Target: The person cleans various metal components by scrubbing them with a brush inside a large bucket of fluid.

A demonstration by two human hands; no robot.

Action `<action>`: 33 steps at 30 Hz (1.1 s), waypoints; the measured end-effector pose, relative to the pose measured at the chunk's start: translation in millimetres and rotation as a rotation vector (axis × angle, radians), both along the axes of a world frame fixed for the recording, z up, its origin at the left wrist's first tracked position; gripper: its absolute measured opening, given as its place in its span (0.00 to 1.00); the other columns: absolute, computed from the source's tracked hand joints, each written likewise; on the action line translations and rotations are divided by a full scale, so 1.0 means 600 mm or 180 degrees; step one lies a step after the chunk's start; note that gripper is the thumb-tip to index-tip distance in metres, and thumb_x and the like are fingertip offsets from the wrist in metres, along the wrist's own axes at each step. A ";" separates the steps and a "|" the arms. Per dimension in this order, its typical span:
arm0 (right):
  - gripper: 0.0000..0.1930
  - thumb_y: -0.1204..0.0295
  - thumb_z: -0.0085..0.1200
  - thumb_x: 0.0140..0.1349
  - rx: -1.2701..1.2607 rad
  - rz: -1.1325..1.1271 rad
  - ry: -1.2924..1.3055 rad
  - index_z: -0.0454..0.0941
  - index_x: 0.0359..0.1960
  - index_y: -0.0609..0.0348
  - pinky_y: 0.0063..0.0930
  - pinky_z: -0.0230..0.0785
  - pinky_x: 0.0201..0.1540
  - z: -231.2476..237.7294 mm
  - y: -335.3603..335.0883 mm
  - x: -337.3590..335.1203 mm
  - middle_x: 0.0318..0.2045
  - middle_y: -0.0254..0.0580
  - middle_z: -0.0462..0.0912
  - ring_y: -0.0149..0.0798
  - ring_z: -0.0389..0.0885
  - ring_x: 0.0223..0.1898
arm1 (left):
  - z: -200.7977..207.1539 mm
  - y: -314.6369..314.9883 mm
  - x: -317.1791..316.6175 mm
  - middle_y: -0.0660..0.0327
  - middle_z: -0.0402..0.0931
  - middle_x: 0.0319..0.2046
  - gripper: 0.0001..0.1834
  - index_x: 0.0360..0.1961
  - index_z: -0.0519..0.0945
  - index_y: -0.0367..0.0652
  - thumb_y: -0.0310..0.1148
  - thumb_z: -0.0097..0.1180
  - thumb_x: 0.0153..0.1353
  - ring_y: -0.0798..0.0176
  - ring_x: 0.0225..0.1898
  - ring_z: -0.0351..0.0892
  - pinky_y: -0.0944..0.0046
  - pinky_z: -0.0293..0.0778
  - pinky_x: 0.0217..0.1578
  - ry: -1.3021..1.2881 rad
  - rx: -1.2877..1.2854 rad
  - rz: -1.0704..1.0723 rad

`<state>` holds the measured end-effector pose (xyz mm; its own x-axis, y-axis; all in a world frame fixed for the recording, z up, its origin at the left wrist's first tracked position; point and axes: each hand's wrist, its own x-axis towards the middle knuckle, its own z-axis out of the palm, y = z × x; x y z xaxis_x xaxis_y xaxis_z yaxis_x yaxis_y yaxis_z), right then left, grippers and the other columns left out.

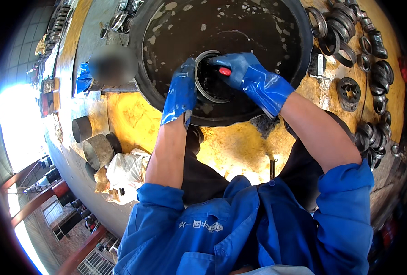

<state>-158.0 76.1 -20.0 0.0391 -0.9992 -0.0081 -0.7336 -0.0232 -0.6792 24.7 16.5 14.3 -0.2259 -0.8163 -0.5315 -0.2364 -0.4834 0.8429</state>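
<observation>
Dark liquid with pale patches of foam fills a large black basin (305,41) in front of me. Over it is a metal ring (199,78), tilted with its opening toward my right hand. My left hand (183,85), in a blue rubber glove, is closed on the ring's left side. My right hand (245,73), gloved the same way, is curled at the ring's opening around a tool with a red handle end (225,71). The tool's working end is hidden by the glove and the dark inside of the ring.
Many dark metal rings (341,27) lie stacked along the right. A notched round part (349,94) lies nearer. Left of the basin are shiny rings (118,20); below them, open cylinders (98,151) stand beside a plastic bag (125,172). Yellowish floor (231,151) shows between my legs.
</observation>
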 end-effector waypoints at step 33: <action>0.12 0.65 0.62 0.65 0.1683 -0.3005 -0.4193 0.85 0.42 0.60 0.35 0.82 0.31 -0.046 -0.051 0.004 0.34 0.43 0.88 0.40 0.87 0.29 | -0.034 -0.014 0.006 0.56 0.84 0.48 0.24 0.55 0.82 0.33 0.46 0.50 0.76 0.64 0.48 0.78 0.65 0.70 0.55 0.0198 -0.0109 0.0126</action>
<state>-155.8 45.2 -47.7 -0.2701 -0.5763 -0.7713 0.6639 0.4687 -0.5827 28.3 8.3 -6.4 -0.2247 -0.8428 -0.4891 -0.1642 -0.4620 0.8715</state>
